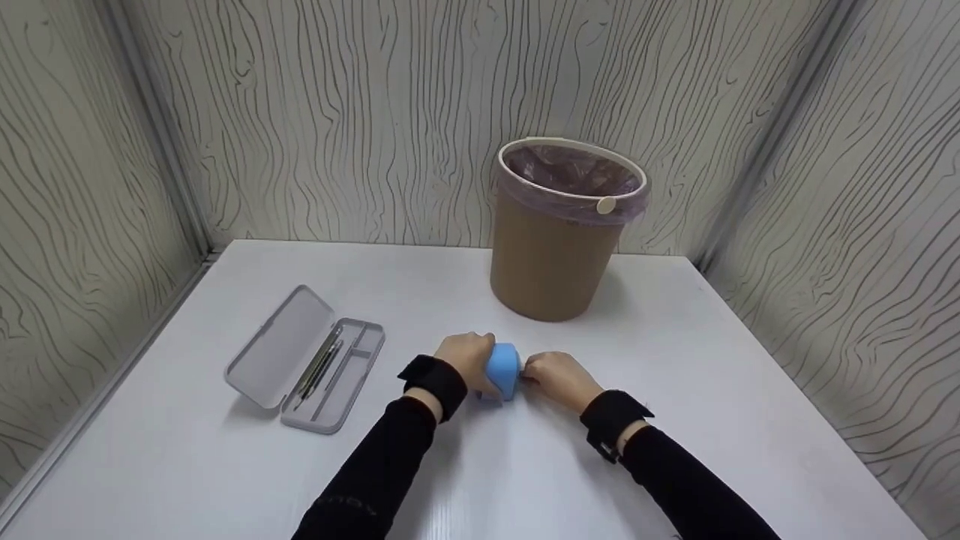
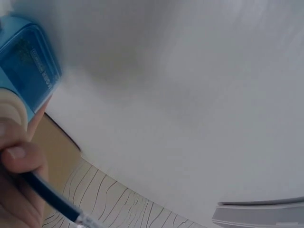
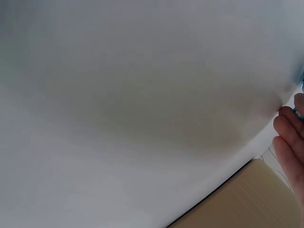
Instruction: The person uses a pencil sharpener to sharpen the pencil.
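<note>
A light-blue pencil sharpener with a see-through blue drawer is between the hands, over the white table. My left hand grips it from the left. In the left wrist view, the left thumb and fingers also hold a dark blue pencil in front of the sharpener's cream round part; its tip is hidden. My right hand has curled fingers pinching a small pale handle on the sharpener's right side. The right wrist view shows only some of these fingers, at its right edge.
An open grey pencil case holding several pencils lies to the left on the table. Behind the hands stands a brown bin with a purple bag liner. Wood-patterned walls enclose the table's back and sides.
</note>
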`<state>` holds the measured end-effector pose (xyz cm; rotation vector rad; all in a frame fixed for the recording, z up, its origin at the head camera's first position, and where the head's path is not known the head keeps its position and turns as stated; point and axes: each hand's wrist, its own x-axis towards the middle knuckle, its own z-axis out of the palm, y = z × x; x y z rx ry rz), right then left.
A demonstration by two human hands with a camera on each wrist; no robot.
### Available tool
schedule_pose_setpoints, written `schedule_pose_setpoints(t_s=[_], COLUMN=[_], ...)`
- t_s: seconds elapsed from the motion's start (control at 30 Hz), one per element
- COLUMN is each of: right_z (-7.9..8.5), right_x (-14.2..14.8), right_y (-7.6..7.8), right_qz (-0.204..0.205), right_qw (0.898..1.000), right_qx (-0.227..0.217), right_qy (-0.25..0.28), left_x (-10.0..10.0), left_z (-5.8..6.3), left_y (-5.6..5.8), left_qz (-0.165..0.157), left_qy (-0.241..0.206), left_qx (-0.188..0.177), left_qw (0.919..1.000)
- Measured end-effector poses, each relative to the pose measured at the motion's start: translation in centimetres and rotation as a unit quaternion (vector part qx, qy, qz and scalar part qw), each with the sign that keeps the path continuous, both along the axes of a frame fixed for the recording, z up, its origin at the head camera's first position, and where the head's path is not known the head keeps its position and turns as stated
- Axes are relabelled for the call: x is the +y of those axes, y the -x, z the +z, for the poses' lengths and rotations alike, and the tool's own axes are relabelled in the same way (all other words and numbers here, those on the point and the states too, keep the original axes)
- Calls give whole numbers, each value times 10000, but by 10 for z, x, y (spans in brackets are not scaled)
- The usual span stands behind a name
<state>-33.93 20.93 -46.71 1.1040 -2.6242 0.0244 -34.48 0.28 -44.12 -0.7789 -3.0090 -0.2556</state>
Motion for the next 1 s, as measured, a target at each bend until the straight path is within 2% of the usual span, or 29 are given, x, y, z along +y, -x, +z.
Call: schedule_pose_setpoints(t_s=[0.23,0.5,0.7,1.0], right_z=[-2,-1,-1,9], right_x=[4,6,9,12], right_y=[-4,-10,-15,-30], right_qz=[217,448,496,699], right_qw=[9997,9990,9987,9968], right_qx=[61,-63,-95,-281], right_qy=[-21,49,106,253], left_x=[0,-1,0,-1], left_z=[-2,1,0,-3], left_y=[1,-1,-1,-1], left_qz=[38,75,65,98], left_qy=[-105,-232,-311,-219], left_qx=[-53,-165,-225,24], left_qw=[9999,9996,9992,9997])
